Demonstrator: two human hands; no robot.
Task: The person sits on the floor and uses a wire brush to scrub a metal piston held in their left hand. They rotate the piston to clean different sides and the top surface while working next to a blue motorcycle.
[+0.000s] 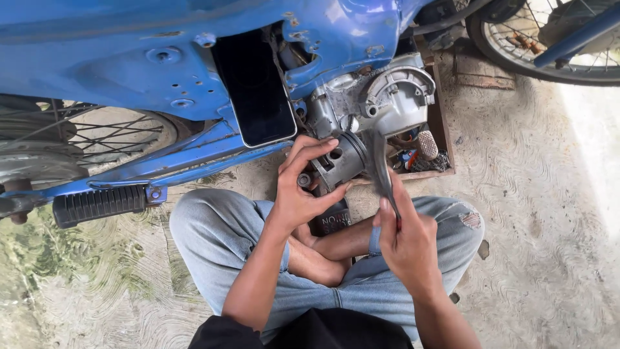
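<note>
I sit cross-legged on the floor beside a blue motorbike (129,58). My left hand (302,187) grips a grey metal piston (341,163) that sticks out from the engine block (381,97). My right hand (407,242) holds a dark flat tool (381,171), perhaps a strip or band; its upper end wraps against the piston's crown. Both hands are close together, just below the engine. A black phone (255,87) leans against the bike's frame above my left hand.
A black ribbed footpeg (97,205) juts out at the left, with a spoked wheel (110,132) behind it. A wooden tray (442,145) of small parts and tools sits under the engine. Another bike's wheel (536,45) stands at the top right. The floor is rough concrete.
</note>
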